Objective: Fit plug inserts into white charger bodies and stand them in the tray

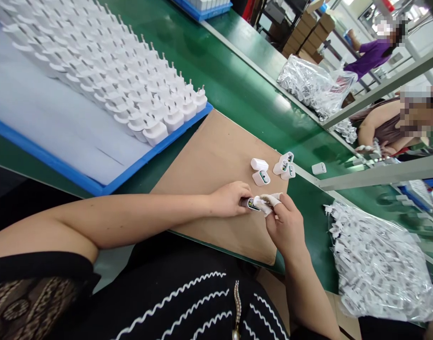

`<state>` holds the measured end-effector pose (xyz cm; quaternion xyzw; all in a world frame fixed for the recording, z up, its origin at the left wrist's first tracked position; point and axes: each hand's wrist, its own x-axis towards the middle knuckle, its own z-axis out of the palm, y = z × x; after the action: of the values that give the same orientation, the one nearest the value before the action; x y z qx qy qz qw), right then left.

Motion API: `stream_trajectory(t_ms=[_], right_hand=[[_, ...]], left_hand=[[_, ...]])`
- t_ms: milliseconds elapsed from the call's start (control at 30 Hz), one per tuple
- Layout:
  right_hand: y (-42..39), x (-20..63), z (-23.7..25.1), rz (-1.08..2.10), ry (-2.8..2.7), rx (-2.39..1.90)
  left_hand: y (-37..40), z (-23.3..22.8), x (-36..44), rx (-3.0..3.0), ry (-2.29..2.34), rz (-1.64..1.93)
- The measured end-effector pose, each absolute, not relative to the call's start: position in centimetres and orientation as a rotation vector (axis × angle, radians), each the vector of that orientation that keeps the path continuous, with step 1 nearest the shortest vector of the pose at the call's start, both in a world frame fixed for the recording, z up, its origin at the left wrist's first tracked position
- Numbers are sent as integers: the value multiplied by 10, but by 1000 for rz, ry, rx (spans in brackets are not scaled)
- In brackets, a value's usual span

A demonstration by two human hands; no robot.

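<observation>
Over the brown board (209, 165), my left hand (230, 199) grips a white charger housing (253, 204) whose open end shows a circuit board. Facing it, my right hand (286, 221), with white covers on some fingers, pinches a small white plug cap (261, 204) at that open end. Whether the cap is seated in the housing cannot be made out. Just beyond my hands lie two more housings, one on its side (259, 164) and one with its open end showing (262, 178). A cluster of open housings (283, 166) stands at the board's far right edge.
To the left, a blue tray (120, 182) holds rows of white plug chargers (131, 89) with pins up. A bag of white parts (379, 264) lies right, another bag (308, 85) farther back. One housing (319, 168) sits beyond a metal rail. Two people work across the bench.
</observation>
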<state>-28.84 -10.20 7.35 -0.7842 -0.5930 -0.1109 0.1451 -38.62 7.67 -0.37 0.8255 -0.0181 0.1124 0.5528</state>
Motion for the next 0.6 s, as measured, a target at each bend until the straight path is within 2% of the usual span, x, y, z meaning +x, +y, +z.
stream_trajectory(t_ms=[167, 467, 600], right_hand=[[-97, -290, 67, -188, -1776, -2273], [-100, -291, 71, -331, -1739, -2266], [-101, -293, 66, -285, -1785, -2269]], left_hand=[[76, -4, -386, 1951, -48, 261], [78, -3, -386, 1933, -55, 242], [78, -4, -385, 1919, -51, 241]])
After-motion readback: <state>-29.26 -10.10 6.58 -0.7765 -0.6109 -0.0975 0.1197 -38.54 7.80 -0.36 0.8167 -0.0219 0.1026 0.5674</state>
